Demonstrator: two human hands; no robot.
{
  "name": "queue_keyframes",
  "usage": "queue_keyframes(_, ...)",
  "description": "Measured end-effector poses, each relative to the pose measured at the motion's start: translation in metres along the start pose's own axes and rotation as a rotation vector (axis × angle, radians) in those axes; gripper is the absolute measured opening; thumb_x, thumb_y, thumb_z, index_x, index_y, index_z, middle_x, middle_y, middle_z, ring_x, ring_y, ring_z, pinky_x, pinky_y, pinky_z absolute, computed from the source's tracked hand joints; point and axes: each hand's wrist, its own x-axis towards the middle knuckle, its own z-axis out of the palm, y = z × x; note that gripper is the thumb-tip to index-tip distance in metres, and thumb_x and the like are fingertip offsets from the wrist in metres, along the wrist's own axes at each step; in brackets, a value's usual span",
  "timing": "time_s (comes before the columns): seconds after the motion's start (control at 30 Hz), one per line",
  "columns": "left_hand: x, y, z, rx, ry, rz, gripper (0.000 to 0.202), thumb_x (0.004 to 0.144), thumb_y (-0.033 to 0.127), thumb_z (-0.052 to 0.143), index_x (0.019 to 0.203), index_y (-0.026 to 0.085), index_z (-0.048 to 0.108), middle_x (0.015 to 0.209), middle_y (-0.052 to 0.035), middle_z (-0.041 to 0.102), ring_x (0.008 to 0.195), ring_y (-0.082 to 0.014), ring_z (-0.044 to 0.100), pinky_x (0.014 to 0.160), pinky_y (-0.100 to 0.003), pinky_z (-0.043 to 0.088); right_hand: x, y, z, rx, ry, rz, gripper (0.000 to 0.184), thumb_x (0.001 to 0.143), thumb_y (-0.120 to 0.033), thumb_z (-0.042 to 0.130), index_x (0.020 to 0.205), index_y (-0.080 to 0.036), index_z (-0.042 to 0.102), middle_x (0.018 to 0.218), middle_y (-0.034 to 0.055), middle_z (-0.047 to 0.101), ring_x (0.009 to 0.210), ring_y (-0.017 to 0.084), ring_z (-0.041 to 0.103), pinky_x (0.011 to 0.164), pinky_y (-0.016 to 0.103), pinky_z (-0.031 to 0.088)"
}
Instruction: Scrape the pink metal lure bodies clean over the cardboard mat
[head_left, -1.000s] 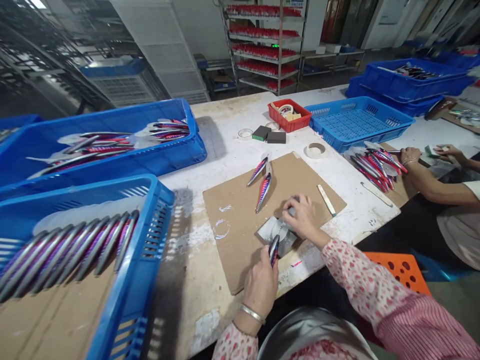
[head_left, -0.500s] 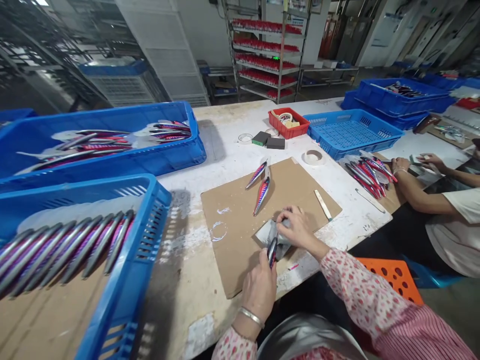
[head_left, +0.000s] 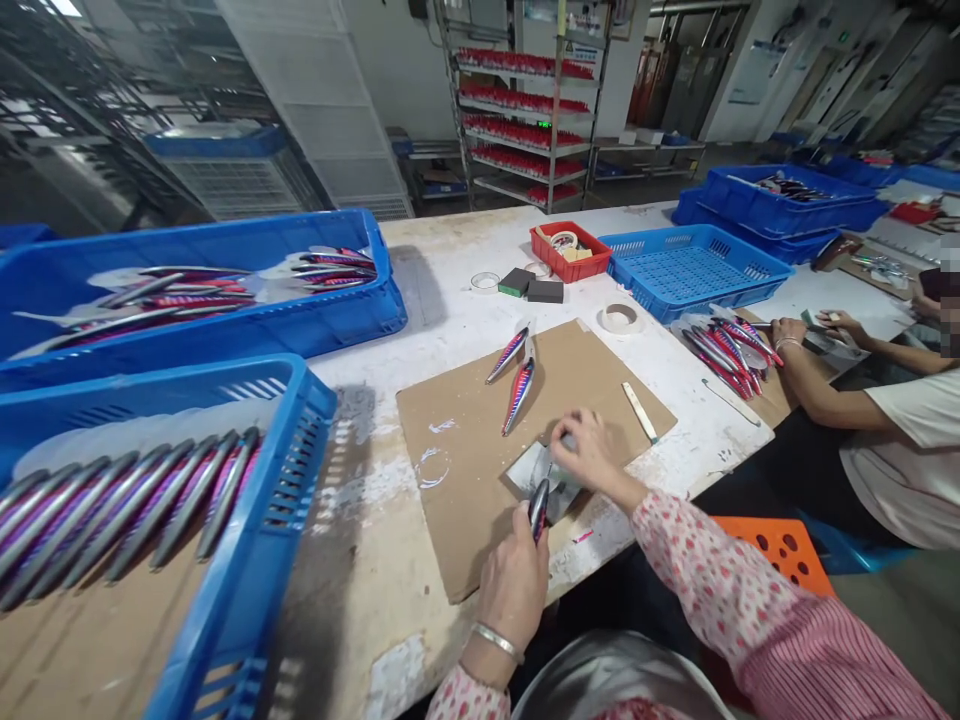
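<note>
Over matte brown cardboard point(head_left: 457, 520), a slim, glossy lure point(head_left: 538, 502) is held.

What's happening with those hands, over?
Left hand gripping dark lure. Right hand at grey sheet, hold unclear. Two striped lures lie beyond, apart from both hands.

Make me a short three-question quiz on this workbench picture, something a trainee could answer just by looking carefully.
1. Count: How many lures lie on the cardboard, apart from any held in a hand?
2. True or false: The red box stands beside the light blue basket.
3. Multiple choice: What does the camera wearer's left hand hold?
A) a roll of tape
B) a dark-backed lure
C) a white stick

Key:
1. Two
2. True
3. B
</note>
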Motion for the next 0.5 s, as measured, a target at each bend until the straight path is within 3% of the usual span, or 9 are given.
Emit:
queue_keyframes(0.1, 0.0, 0.0, 0.001, 0.003, -0.012, 0.004, 0.037, 0.098, 0.026, 0.038, 0.133, 0.012, 0.044, 0.092, -0.0109, 0.074, 0.083, -0.0223, 0.072, 0.065, -0.028, 0.047, -0.003, -0.002, -0.001, 0.062, -0.067, -0.066, 0.005, 0.082, -0.025, 0.063, 0.084, -0.025, 0.068, 0.111, 0.0031, 0.057, 0.11, 0.022, 0.048, 0.092, 0.034, 0.037)
queue_keyframes(0.23, -0.001, -0.001, -0.001, -0.017, -0.005, 0.014, 0.037, 0.099, 0.027, 0.038, 0.132, 0.012, 0.043, 0.094, -0.011, 0.073, 0.086, -0.022, 0.072, 0.067, -0.028, 0.047, 0.002, -0.002, -0.001, -0.013, -0.004, 0.074, 0.009, 0.085, -0.026, 0.059, 0.085, -0.025, 0.068, 0.113, 0.0041, 0.057, 0.11, 0.024, 0.047, 0.088, 0.036, 0.038)
queue_keyframes(0.4, 0.0, -0.005, -0.001, -0.099, -0.027, 0.037, 0.038, 0.098, 0.026, 0.036, 0.132, 0.011, 0.043, 0.092, -0.0118, 0.073, 0.088, -0.0222, 0.071, 0.07, -0.028, 0.047, -0.009, -0.004, 0.001, 0.086, -0.065, -0.082, 0.005, 0.081, -0.025, 0.063, 0.085, -0.024, 0.067, 0.111, 0.0035, 0.057, 0.111, 0.022, 0.048, 0.09, 0.034, 0.039)
queue_keyframes(0.5, 0.0, -0.007, -0.001, -0.122, -0.004, 0.068, 0.037, 0.098, 0.028, 0.035, 0.13, 0.011, 0.044, 0.091, -0.0118, 0.073, 0.089, -0.0229, 0.071, 0.07, -0.028, 0.047, -0.003, -0.004, 0.0, 0.045, -0.045, -0.01, 0.006, 0.082, -0.025, 0.062, 0.084, -0.025, 0.067, 0.11, 0.0036, 0.057, 0.11, 0.022, 0.048, 0.089, 0.034, 0.039)
